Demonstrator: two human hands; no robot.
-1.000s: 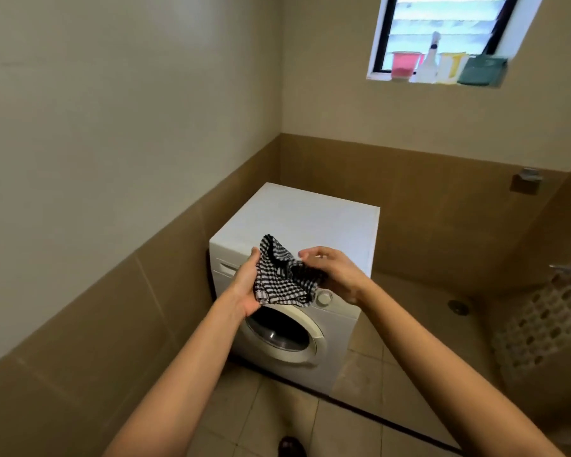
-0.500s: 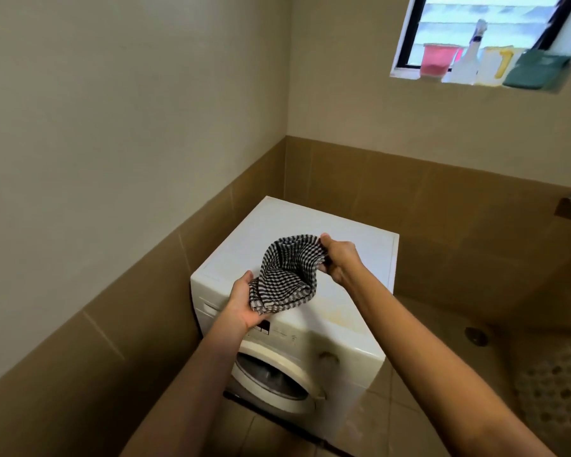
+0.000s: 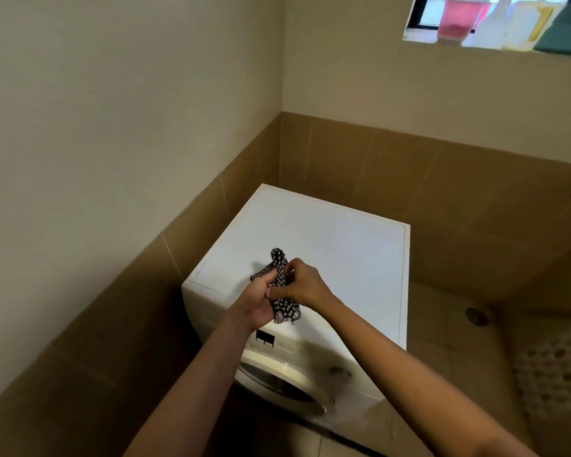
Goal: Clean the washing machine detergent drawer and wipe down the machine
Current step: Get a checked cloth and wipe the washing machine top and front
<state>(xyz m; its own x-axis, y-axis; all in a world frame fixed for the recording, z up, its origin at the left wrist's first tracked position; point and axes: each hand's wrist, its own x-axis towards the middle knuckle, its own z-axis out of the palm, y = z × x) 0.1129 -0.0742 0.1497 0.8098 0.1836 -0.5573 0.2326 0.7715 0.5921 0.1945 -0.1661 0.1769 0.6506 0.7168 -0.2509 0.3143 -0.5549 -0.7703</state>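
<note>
Tan tiles cover the lower wall [image 3: 393, 166] of the room, with pale paint above, and a white front-loading washing machine [image 3: 327, 245] stands in the corner, its left side close to the left wall and its back close to the far wall. Its round door [image 3: 277, 380] faces the person and looks closed, with a dial [image 3: 338, 371] just to its upper right on the front panel. Both bare forearms reach over the machine's front edge. The left hand [image 3: 261, 300] and the right hand [image 3: 302, 286] meet above the front-left part of the lid, both with fingers curled around a black-and-white checked cloth [image 3: 286, 308]. The cloth is bunched into a narrow upright wad; one end pokes up above the fingers and the other hangs below the hands near the lid's front edge. A pink container [image 3: 459, 18] stands on the window ledge at the upper right, and a small round drain [image 3: 476, 316] sits in the floor right of the machine.
</note>
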